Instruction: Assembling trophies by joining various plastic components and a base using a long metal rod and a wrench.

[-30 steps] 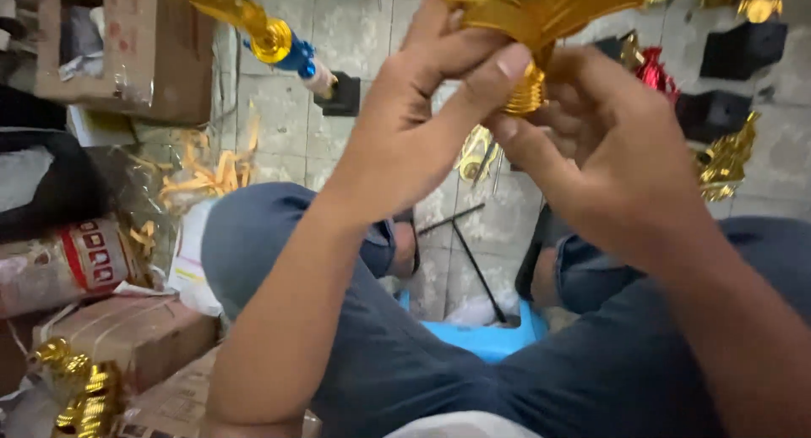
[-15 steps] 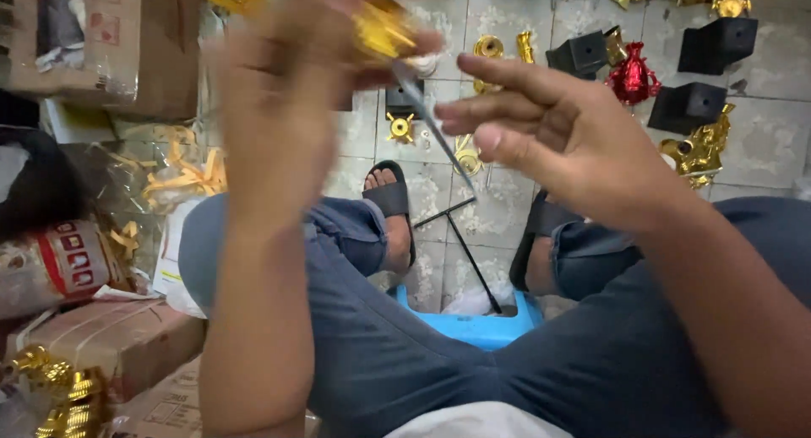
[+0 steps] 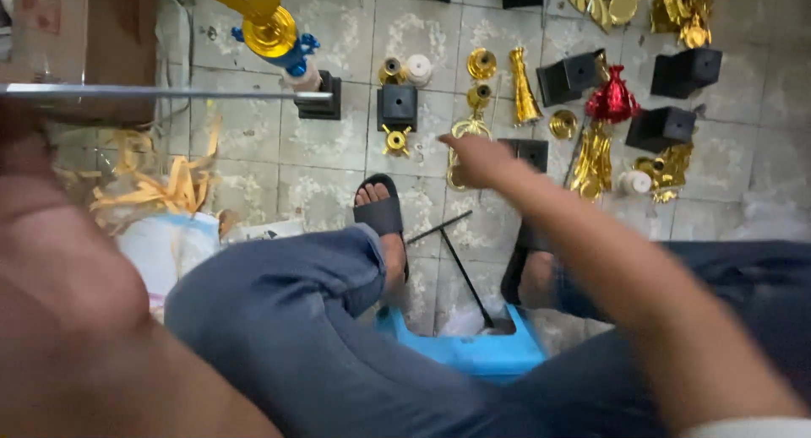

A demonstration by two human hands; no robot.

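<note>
Trophy parts lie scattered on the tiled floor (image 3: 338, 163); the right hand (image 3: 475, 159) reaches out over them, just above a gold ring-shaped piece (image 3: 460, 142) beside a black square base (image 3: 397, 106). The fingers are loosely curled and grip nothing visible; whether the fingertips touch the gold piece cannot be determined, since the hand covers it in part. The left hand is not identifiable: only a blurred forearm (image 3: 68, 303) fills the lower left corner, so its state cannot be told. A thin metal rod (image 3: 160, 92) crosses the upper left, its near end hidden behind that forearm. A gold and blue assembly (image 3: 274, 37) is cut off by the top edge. A red cup-shaped piece (image 3: 612, 100) sits among further black bases at upper right. A blue stool (image 3: 473, 349) shows between the knees, mostly hidden by the jeans.
</note>
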